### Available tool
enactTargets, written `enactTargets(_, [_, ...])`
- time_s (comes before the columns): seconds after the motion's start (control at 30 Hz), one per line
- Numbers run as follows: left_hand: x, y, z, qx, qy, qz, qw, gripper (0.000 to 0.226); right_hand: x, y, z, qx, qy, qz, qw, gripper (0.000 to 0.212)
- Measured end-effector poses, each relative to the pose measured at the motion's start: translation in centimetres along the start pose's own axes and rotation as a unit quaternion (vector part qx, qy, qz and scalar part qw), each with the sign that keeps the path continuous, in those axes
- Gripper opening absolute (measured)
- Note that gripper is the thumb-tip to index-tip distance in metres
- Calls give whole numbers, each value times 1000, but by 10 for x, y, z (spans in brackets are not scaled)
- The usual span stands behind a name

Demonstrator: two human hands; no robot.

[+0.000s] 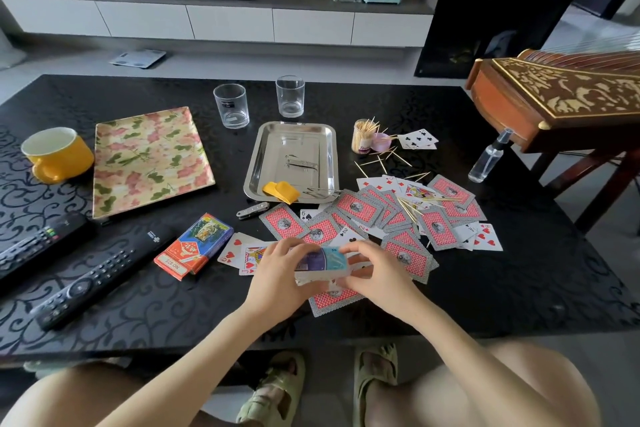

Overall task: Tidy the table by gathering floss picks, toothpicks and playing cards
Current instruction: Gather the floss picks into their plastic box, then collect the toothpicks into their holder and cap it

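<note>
Both hands hold a small clear box with a blue and purple label, the floss pick box [323, 262], just above the table's near edge. My left hand [277, 274] grips its left end and my right hand [377, 270] its right end. Red-backed playing cards [398, 218] lie scattered around and behind the hands, some face up. Loose toothpicks [412, 208] lie across the cards and on the table near a clear toothpick jar [362, 137] with its purple lid beside it. A red and blue card box [194, 246] lies to the left of the hands.
A steel tray [256, 163] holds a yellow item and metal tools. Also on the black table: a floral tray [149, 159], a yellow mug [55, 152], two glasses [231, 106], two remotes [104, 274], a folding knife [252, 210], a spray bottle [488, 158]. A carved wooden instrument [561, 97] stands at right.
</note>
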State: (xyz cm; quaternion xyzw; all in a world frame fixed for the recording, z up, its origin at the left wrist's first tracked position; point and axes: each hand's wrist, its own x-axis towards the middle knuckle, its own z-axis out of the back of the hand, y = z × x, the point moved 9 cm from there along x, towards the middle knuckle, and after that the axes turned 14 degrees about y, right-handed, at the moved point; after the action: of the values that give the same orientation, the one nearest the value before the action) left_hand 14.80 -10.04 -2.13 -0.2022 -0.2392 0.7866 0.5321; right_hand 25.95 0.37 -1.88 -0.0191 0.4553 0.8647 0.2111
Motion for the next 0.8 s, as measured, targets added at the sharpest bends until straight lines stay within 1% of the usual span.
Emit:
enactTargets(0.1, [-2, 2, 1, -33, -3, 4, 999, 58, 0, 0, -4, -29, 13, 15, 999, 44])
enactTargets(0.2, [-8, 3, -4, -42, 21, -31, 998, 55, -1, 9, -4, -76, 18, 35, 996, 44])
enactTargets(0.3, [-14, 8, -3, -49, 31, -50, 997, 43, 1, 18, -5, -121, 23, 45, 991, 38])
enactTargets(0.37, [-15, 10, -2, -43, 38, -52, 997, 36, 3, 22, -7, -162, 32, 45, 985, 34])
enactTargets(0.43, [-15, 9, -1, -24, 45, -70, 996, 34, 6, 25, -8, -191, 50, 48, 979, 36])
enactTargets(0.53, [-16, 2, 0, 49, 38, -120, 991, 44, 11, 28, -14, -218, 84, 49, 971, 54])
enactTargets(0.57, [-17, -2, -1, 91, 25, -139, 986, 49, 12, 30, -15, -230, 89, 50, 968, 57])
enactTargets(0.63, [-18, -6, -4, 164, -1, -159, 974, 54, 13, 34, -19, -271, 97, 51, 956, 58])
enactTargets(0.7, [-19, -6, -9, 207, -11, -160, 965, 50, 13, 35, -23, -309, 98, 48, 945, 57])
enactTargets(0.73, [-19, -8, -12, 229, -14, -161, 960, 43, 12, 35, -25, -320, 97, 42, 942, 56])
enactTargets(0.77, [-21, -11, -15, 260, -25, -170, 950, 35, 11, 35, -27, -329, 94, 41, 939, 55])
enactTargets(0.8, [-22, -15, -19, 294, -27, -178, 939, 35, 10, 34, -29, -339, 92, 40, 936, 54])
